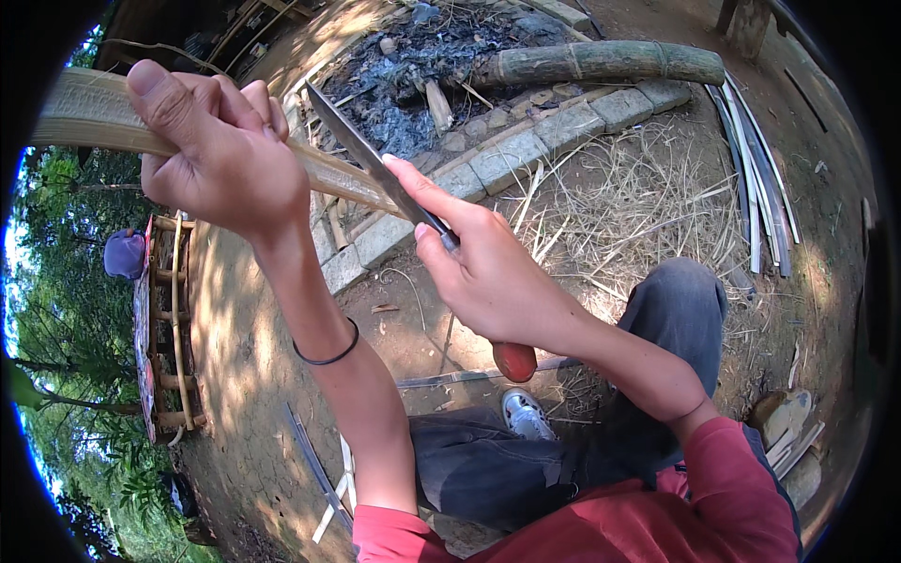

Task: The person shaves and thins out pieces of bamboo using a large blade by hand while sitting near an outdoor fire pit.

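Note:
My left hand (230,155) is closed round a pale split bamboo strip (89,111), raised at the upper left. The strip slants down to the right, past my fist, as far as the blade. In my right hand (493,267) is a large knife (352,141) with a long dark blade and a reddish handle end that shows below my palm. Its blade points up and to the left and crosses the strip's lower end, touching or nearly touching it. My right forefinger and thumb lie along the blade's base.
Ahead is an ash-filled fire pit (385,103) edged with stone blocks (507,159); a thick bamboo pole (601,61) lies across it. Shavings (638,197) litter the ground, and long strips (755,178) lie at right. A bamboo bench (169,328) with a purple cap (125,253) stands left.

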